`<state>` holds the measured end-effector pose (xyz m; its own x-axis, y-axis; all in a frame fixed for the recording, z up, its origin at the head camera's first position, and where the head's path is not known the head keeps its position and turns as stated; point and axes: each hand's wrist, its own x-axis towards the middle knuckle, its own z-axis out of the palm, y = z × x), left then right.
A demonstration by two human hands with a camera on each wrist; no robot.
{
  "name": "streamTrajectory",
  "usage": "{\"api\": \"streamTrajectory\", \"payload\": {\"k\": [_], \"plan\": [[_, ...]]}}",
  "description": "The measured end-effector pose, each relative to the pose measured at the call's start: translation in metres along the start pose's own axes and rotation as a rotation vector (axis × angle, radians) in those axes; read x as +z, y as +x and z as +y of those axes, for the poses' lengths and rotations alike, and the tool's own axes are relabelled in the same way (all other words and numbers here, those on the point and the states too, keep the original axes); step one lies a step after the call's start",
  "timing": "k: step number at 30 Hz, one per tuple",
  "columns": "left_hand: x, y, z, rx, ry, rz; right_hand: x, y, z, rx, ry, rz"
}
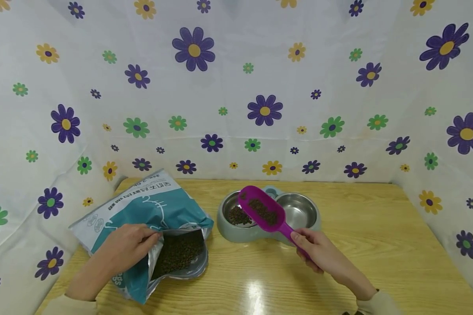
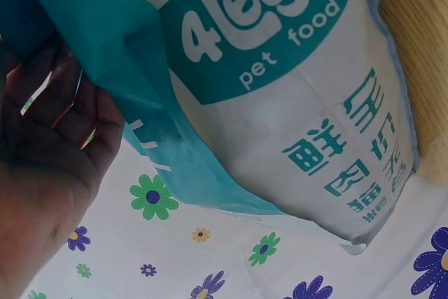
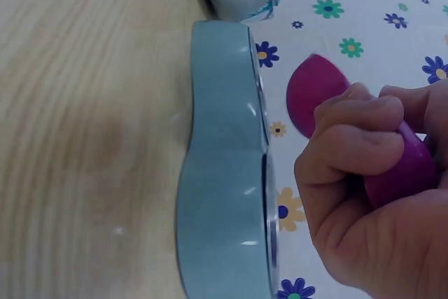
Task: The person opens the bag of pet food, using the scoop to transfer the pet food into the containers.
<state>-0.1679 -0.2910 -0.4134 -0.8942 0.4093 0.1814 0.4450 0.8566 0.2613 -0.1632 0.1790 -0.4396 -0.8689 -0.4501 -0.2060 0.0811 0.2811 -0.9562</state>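
My left hand (image 1: 128, 245) pinches the edge of an opened pet food bag (image 1: 177, 205), white and teal, lying at the left with its mouth towards me. Brown kibble (image 1: 181, 253) shows inside. In the left wrist view, the fingers go behind the bag (image 2: 280, 117). My right hand (image 1: 317, 251) grips the handle of a purple scoop (image 1: 283, 224) with kibble in it. The scoop is over the left side of a grey-green double pet bowl (image 1: 236, 234). Some kibble (image 1: 238, 215) lies in the left steel bowl, partly hidden by the scoop; the right steel bowl (image 1: 297, 210) is bare.
All this is on a wooden table (image 1: 362, 227). A white cloth (image 1: 228, 78) with printed flowers hangs behind it and along both sides. The bag stands close to the double bowl's left end.
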Motion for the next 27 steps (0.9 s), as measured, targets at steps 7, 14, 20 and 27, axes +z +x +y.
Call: {"api": "streamTrajectory", "payload": {"k": [7, 14, 20, 27], "plan": [[0.001, 0.000, 0.000, -0.009, -0.003, -0.005, -0.005, 0.012, -0.018, 0.094, -0.039, 0.037], [0.000, 0.000, -0.001, -0.008, -0.004, -0.002, -0.008, 0.025, -0.036, 0.096, -0.149, 0.043], [0.000, -0.001, -0.002, 0.005, -0.005, 0.005, -0.009, 0.037, -0.055, 0.108, -0.275, 0.007], [0.000, -0.002, -0.002, 0.008, -0.022, 0.012, -0.010, 0.048, -0.077, 0.144, -0.432, -0.008]]}}
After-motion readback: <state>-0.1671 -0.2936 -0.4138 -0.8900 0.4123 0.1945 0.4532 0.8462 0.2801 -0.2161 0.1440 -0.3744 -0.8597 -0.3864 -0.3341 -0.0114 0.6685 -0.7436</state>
